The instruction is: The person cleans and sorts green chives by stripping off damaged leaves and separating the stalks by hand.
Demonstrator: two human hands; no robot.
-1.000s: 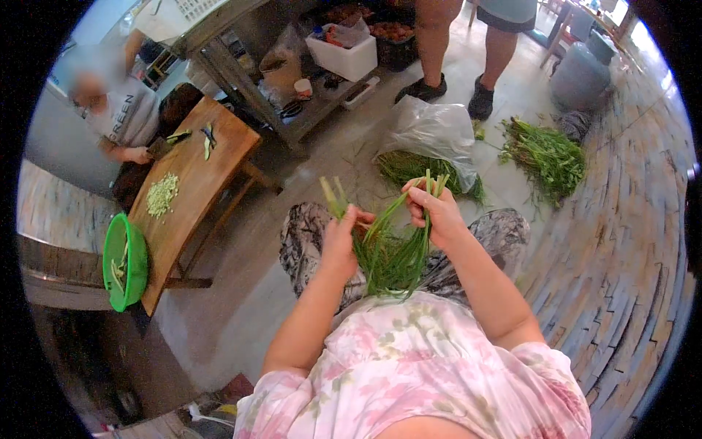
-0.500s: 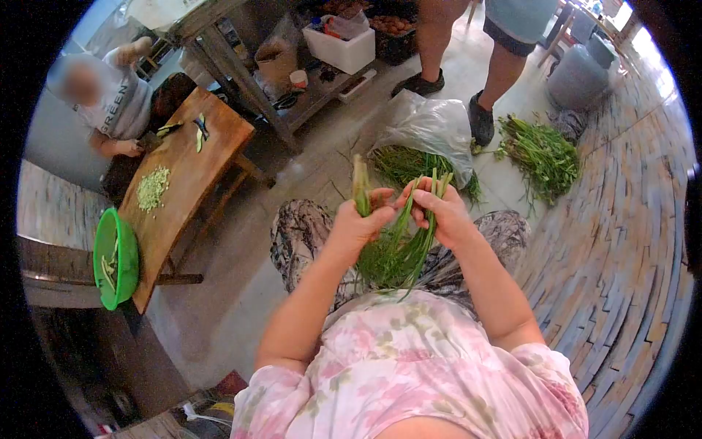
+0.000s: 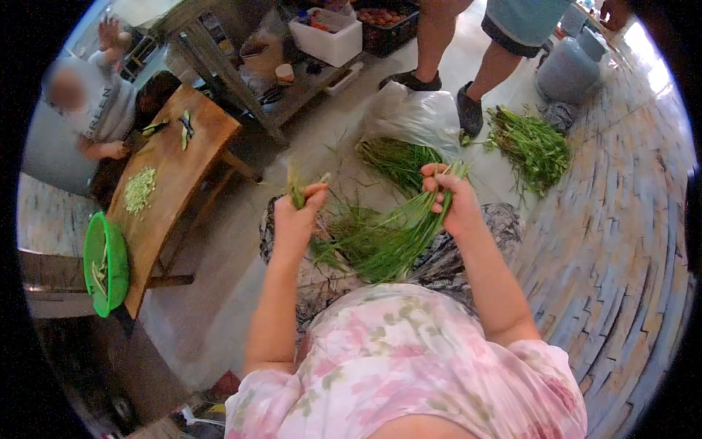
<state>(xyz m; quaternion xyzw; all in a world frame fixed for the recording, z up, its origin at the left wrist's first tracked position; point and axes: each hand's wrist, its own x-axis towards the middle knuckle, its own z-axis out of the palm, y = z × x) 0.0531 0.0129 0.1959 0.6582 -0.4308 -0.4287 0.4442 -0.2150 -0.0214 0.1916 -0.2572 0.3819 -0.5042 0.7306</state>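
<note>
Left hand [image 3: 295,223]: we pinch pale stalks [image 3: 295,192], left of the plastic bag [image 3: 420,115].
Right hand [image 3: 463,208]: we grip green stems [image 3: 428,208] near their ends, nearer us than the bag, probably so leaves [image 3: 380,252] trail loose.

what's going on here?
The person's left hand grips a few pale stalks, apart from the right hand, whose fingers hold a bundle of long green stems trailing over the lap. More greens lie on the floor, partly under a clear plastic bag, with a leafy pile nearby. Another person sits at a wooden bench bearing chopped pale-green pieces.
</note>
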